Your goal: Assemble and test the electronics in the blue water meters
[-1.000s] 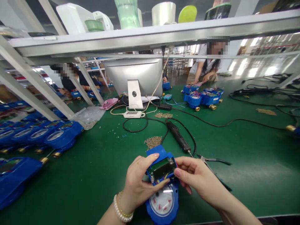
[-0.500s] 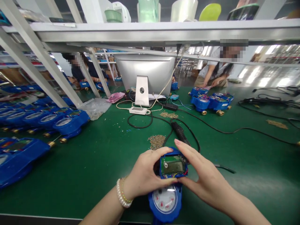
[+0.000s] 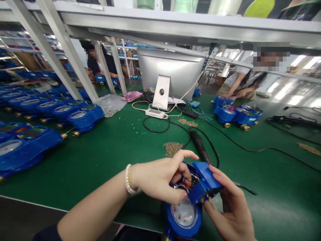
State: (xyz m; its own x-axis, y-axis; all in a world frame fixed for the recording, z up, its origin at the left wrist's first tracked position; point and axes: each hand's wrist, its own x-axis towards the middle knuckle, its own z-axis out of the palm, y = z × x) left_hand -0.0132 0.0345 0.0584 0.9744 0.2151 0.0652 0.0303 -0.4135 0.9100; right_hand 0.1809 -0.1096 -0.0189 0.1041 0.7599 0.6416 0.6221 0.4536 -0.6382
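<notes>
A blue water meter (image 3: 184, 216) with a round white dial stands at the table's front. My right hand (image 3: 232, 204) grips a blue display housing (image 3: 207, 179) between thumb and fingers, tilted above the meter's compartment, its display face turned out of sight. Bent over the meter, my left hand (image 3: 164, 177) has its thumb by the dial's upper edge and some fingertips inside the wired compartment. Its index finger stretches toward the housing. Red and dark wires (image 3: 188, 182) show between the hands; whether the fingers pinch any of them is hidden.
A black corded screwdriver (image 3: 200, 147) lies just beyond my hands, beside a pile of small screws (image 3: 173, 149). Blue meters (image 3: 81, 117) line the left side; several more (image 3: 233, 112) stand at right. A monitor (image 3: 170, 72) stands behind, under a shelf. Two people sit across.
My right hand has lifted and turned the display housing off the meter, so its screen no longer faces me. My left fingers have moved into the compartment. The view has shifted.
</notes>
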